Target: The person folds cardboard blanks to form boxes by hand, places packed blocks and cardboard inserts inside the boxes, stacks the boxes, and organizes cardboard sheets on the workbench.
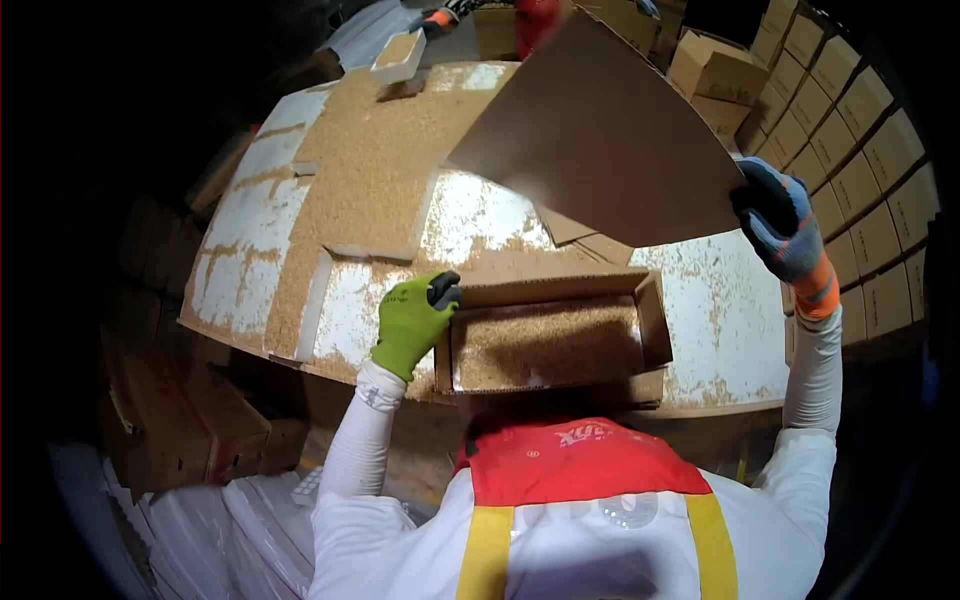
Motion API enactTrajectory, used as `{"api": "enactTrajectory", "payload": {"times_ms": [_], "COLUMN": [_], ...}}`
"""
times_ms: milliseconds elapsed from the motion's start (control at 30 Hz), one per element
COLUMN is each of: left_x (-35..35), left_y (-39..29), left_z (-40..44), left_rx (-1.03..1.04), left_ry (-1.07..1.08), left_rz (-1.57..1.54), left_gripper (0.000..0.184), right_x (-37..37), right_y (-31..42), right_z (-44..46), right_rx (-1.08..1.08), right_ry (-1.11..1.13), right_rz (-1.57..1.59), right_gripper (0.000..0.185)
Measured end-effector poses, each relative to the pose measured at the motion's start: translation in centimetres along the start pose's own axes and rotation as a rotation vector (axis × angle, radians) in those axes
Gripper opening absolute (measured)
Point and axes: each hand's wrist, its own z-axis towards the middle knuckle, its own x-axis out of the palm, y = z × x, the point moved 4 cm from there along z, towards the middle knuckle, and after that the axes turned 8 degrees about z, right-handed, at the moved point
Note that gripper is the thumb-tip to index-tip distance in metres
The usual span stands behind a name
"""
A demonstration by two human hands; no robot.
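Observation:
My right hand, in a grey-blue glove with an orange cuff, grips the edge of a large brown cardboard sheet. The sheet is raised and tilted over the table, hiding part of what lies behind it. At the left end of an open cardboard box, my left hand in a green glove has its dark fingertips closed on the box's upper corner. Inside the box is a layer of tan, crumbly, grain-like material. Its near side faces my red and white clothing.
The white table carries a spread of the tan material. Flat cardboard pieces lie behind the box. At the far side, another person's gloved hand touches a white tray. Stacked cartons stand at right, cardboard boxes at lower left.

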Motion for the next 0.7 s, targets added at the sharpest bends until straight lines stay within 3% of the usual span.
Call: {"api": "enactTrajectory", "payload": {"times_ms": [67, 133, 167, 267, 300, 400, 433, 533, 633, 700], "left_x": [0.1, 1.8, 1.4, 0.0, -0.3, 1.2, 1.1, 0.0, -0.2, -1.8], "left_y": [0.1, 3.0, 3.0, 2.8, 2.7, 4.0, 4.5, 3.8, 3.6, 1.7], "left_z": [0.7, 0.4, 1.0, 1.0, 0.8, 1.1, 1.1, 1.1, 0.7, 0.0], "left_rx": [0.01, 0.247, 0.201, 0.104, -0.038, -0.096, -0.124, -0.108, -0.153, -0.006], "left_ry": [-0.002, -0.19, -0.031, 0.05, 0.119, 0.212, 0.351, 0.425, 0.332, 0.192], "left_rz": [0.013, 0.22, 0.216, -0.18, -0.246, -0.695, -0.696, -0.824, -0.774, -0.686], "left_gripper": [0.022, 0.021, 0.025, 0.032, 0.036, 0.031, 0.033, 0.039, 0.044, 0.051], "right_x": [2.5, 5.8, 7.0, 10.3, 10.9, 11.0, 11.0, 11.0, 11.5, 12.3], "right_y": [3.1, 4.8, 3.7, 1.1, -0.9, -4.4, -4.6, -3.8, -3.1, -3.1], "right_z": [-0.8, -1.5, -2.3, -3.5, -4.1, -5.9, -6.0, -6.0, -6.0, -6.2], "right_rx": [0.039, -0.044, -0.102, -0.263, -0.199, -0.18, -0.178, -0.16, -0.075, 0.038], "right_ry": [0.238, 0.364, 0.368, 0.354, 0.416, 0.418, 0.427, 0.471, 0.456, 0.395], "right_rz": [-0.062, -0.079, -0.128, -0.385, -0.503, -0.554, -0.552, -0.658, -0.768, -0.824], "right_gripper": [0.039, 0.04, 0.04, 0.035, 0.031, 0.028, 0.029, 0.027, 0.023, 0.021]}}
